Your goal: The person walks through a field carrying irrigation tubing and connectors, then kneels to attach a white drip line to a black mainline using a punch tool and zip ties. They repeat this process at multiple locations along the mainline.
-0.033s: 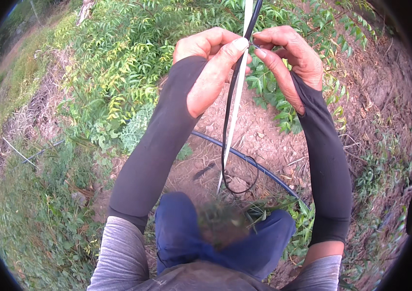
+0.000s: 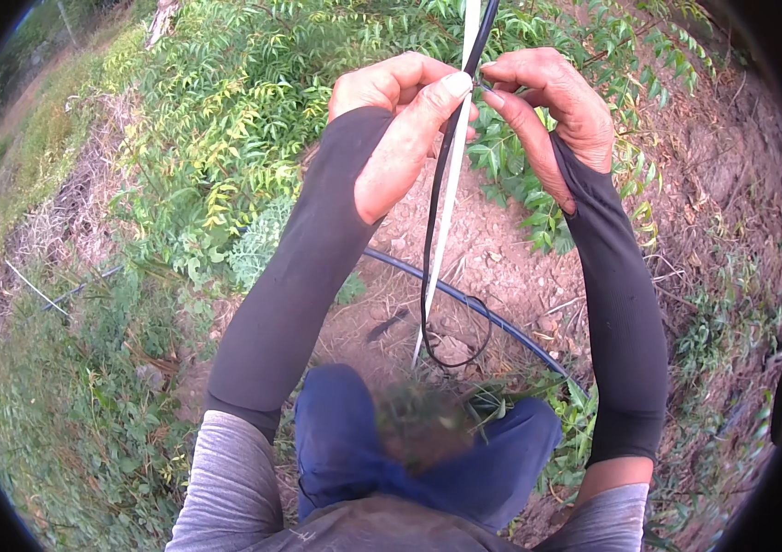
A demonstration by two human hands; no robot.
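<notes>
Head view: left hand [image 2: 405,138], thumb and fingers pinching black tube [image 2: 430,216], white strip [image 2: 444,207] alongside; right hand [image 2: 564,103] at its fingertips, digits bent together, contents unclear. Tube, looping below left hand, seems light, springy, perhaps slick; best pinched near the left thumb.

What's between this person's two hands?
The black tube, with the white strip alongside, passes between left hand and right hand in the head view.

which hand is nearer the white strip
Left. The left hand is at the white strip, thumb and fingers around it; the right hand is just to its right.
</notes>
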